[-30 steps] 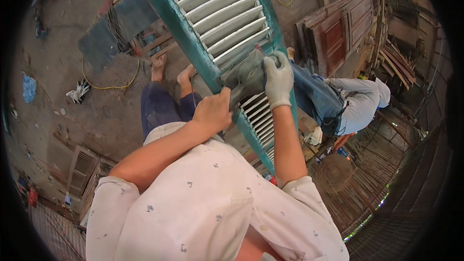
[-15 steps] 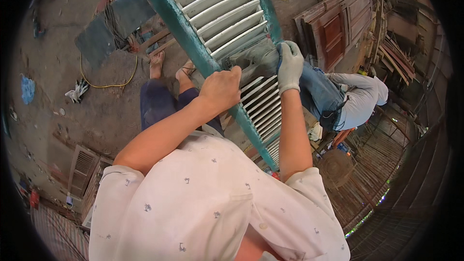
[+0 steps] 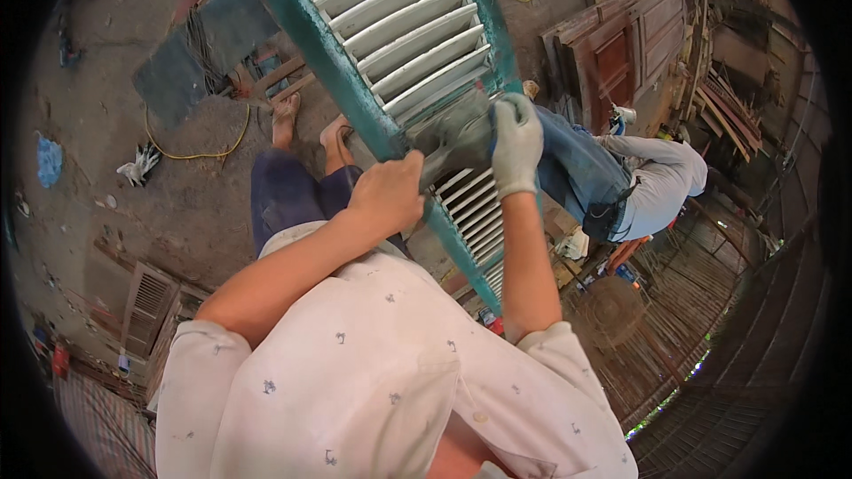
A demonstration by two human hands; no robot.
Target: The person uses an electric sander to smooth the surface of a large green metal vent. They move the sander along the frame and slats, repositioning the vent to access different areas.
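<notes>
A louvered shutter (image 3: 351, 80) with a worn teal frame and white slats slants across the middle of the head view. Over its slats lies a crumpled dark grey sheet (image 3: 451, 131); whether it is cloth or sandpaper I cannot tell. My left hand (image 3: 389, 193), bare, is closed on the sheet's left end at the left rail. My right hand (image 3: 516, 144) wears a pale work glove and is closed on the right end, near the right rail. The sheet stretches between both hands and hides the slats beneath it.
At the right a co-worker in a grey top (image 3: 661, 173) bends over. Behind leans a reddish-brown panelled door (image 3: 612, 62). On the dirt floor at left are a white glove (image 3: 139, 164), a blue plastic bag (image 3: 49, 160) and a yellow cable (image 3: 200, 155).
Both hands have moved toward me and a little left, still holding the sheet. A small pale can has come into sight beside the co-worker.
</notes>
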